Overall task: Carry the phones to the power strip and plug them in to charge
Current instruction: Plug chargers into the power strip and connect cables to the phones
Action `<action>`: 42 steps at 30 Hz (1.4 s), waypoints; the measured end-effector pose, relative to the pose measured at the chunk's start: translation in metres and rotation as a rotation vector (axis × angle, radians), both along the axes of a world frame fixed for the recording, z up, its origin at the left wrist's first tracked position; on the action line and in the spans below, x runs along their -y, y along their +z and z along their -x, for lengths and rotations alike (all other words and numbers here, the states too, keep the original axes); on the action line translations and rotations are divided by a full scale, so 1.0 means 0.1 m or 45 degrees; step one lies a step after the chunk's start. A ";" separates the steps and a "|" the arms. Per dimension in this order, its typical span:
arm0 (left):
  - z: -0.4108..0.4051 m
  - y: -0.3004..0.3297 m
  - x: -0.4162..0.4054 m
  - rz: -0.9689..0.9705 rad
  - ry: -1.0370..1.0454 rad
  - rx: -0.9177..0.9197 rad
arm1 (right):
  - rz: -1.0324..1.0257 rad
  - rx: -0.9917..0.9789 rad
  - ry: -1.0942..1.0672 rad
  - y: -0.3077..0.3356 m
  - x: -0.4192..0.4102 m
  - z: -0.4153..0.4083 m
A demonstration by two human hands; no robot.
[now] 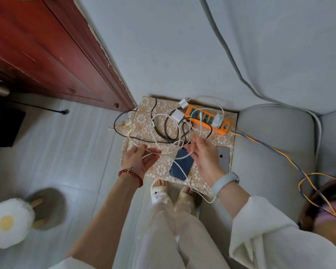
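- Phones, two: a blue one (181,165) lay face-down on the patterned mat (142,113), and a silver one (223,157) lay just to its right, partly hidden by the right hand.
- Strip, one: an orange power strip (207,119) lay at the mat's far edge, well apart from both phones, with a blue-and-yellow cord (279,152) trailing off to the right.
- Chargers, three white ones: one (218,119) sat plugged into the strip, two (177,115) lay by the strip's left end; I could not tell whether those were plugged in.
- Cables: white ones (159,121) and dark ones (122,133) lay tangled in loops over the mat; an exact count was not possible.
- Left hand (139,159) hung palm-up over the mat's near left corner, fingers loosely curled with a white cable running through them.
- Right hand (207,154) hovered above the phones, thumb and forefinger pinched on a white cable (182,156) that crossed the blue phone.
- Wrists: a red bead bracelet (131,174) on the left, a pale blue band (224,182) on the right.
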State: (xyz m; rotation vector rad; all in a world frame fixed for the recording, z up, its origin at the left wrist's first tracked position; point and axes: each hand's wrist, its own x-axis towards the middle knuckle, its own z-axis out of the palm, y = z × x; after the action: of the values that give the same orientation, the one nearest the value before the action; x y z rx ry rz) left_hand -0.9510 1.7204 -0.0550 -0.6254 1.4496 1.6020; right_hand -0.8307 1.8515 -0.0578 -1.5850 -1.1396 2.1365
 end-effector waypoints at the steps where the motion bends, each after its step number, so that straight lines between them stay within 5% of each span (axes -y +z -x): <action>1: 0.03 -0.05 0.07 0.077 0.081 0.003 | -0.073 0.057 -0.015 -0.05 -0.05 -0.06; 6: 0.35 -0.34 0.49 0.368 0.563 0.058 | -0.641 0.539 -0.029 -0.26 -0.50 -0.75; 9: 0.45 -0.50 0.71 0.500 0.460 0.024 | -0.889 0.716 0.161 -0.34 -0.72 -1.14; 12: 0.33 -0.65 0.70 0.596 0.202 0.209 | -0.646 0.586 0.366 -0.33 -0.60 -1.12; 15: 0.06 -0.63 0.56 0.857 -0.188 0.056 | -0.360 0.478 0.610 -0.31 -0.34 -0.89; 17: -0.08 -0.60 0.40 1.098 -0.256 -0.240 | -0.155 0.481 0.729 -0.28 -0.17 -0.76; 20: -0.31 -0.56 0.22 1.213 -0.659 -1.126 | 0.032 0.469 1.002 -0.31 0.07 -0.76; 23: -0.48 -0.54 -0.05 0.766 -1.037 -1.814 | 0.213 0.407 0.998 -0.38 0.25 -0.90; 25: -0.56 -0.67 -0.23 0.421 -1.321 -1.965 | 0.258 0.442 0.753 -0.49 0.27 -1.01; 27: -0.58 -0.84 -0.40 0.412 -1.704 -1.767 | 0.278 0.525 0.557 -0.61 0.24 -1.10; 30: -0.53 -1.18 -0.57 0.601 -2.181 -1.151 | 0.175 0.603 0.394 -0.77 0.18 -1.22; 34: -0.65 -1.34 -0.52 0.567 -2.249 -0.726 | -0.237 0.636 0.207 -0.83 0.10 -1.25; 37: -0.81 -1.36 -0.22 0.536 -2.152 -0.962 | -0.370 0.488 0.318 -0.81 0.14 -1.15; 42: -0.85 -1.39 0.11 0.512 -1.797 -1.198 | -0.861 0.210 0.909 -0.81 0.19 -0.73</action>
State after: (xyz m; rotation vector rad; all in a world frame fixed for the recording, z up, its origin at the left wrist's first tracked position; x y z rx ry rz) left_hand -0.8658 1.7094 -0.1944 0.9859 2.0858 0.3734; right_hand -0.7580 1.8328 -0.1384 -1.1332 -2.4348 1.6182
